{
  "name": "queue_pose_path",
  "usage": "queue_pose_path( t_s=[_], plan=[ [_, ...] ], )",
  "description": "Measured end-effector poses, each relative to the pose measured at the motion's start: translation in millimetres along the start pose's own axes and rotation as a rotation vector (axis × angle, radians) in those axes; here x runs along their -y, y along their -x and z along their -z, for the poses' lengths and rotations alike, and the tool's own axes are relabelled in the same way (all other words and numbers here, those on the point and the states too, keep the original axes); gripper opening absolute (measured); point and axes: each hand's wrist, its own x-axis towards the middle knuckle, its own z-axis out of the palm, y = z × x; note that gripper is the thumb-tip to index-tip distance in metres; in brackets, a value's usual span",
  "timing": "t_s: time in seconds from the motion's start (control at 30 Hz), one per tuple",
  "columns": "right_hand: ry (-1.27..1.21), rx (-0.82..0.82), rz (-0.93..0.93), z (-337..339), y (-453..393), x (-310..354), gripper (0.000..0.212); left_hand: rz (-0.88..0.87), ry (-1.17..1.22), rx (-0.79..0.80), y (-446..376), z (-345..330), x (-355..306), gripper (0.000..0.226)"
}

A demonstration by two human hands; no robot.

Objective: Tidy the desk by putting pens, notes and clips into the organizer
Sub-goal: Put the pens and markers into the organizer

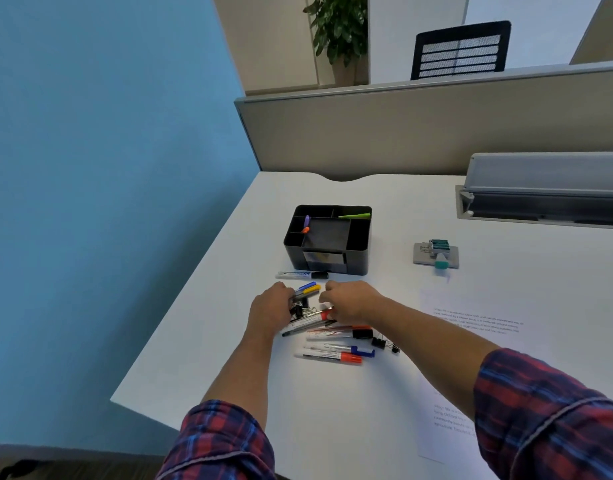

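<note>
A black desk organizer [327, 249] stands on the white desk with a purple pen, an orange one and a green item in its compartments. In front of it lies a pile of markers [332, 336] and black binder clips [384, 344]. My left hand [272, 308] grips a bunch of pens whose blue and yellow caps [310, 288] stick out of its fist. My right hand [350, 303] rests curled on the pile, over a red-capped marker [319, 317]; its fingertips are hidden. A black-capped marker [301, 274] lies alone just before the organizer.
A grey stamp pad with a teal stamp [436, 254] sits to the right. Printed sheets [478, 323] lie at the right and near right. A grey cable tray [544, 188] and a partition back the desk. The desk's left edge runs diagonally beside a blue wall.
</note>
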Motion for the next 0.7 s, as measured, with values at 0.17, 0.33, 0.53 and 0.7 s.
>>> queue_pose_path(
  t_s=[0.17,0.33,0.53,0.7],
  plan=[
    [0.015,-0.073,0.011,4,-3,4,0.044,0.022,0.027,-0.034,-9,0,-12,0.022],
    [0.053,-0.061,0.014,6,-13,8,0.054,0.037,0.078,-0.044,-14,-3,-17,0.018],
    [0.013,-0.069,-0.045,-3,-15,1,0.043,0.104,0.193,-0.055,-18,-4,-17,0.015],
    [-0.072,-0.119,-0.116,-10,-16,-2,0.039,0.102,0.259,-0.012,-25,-7,-21,0.024]
  ],
)
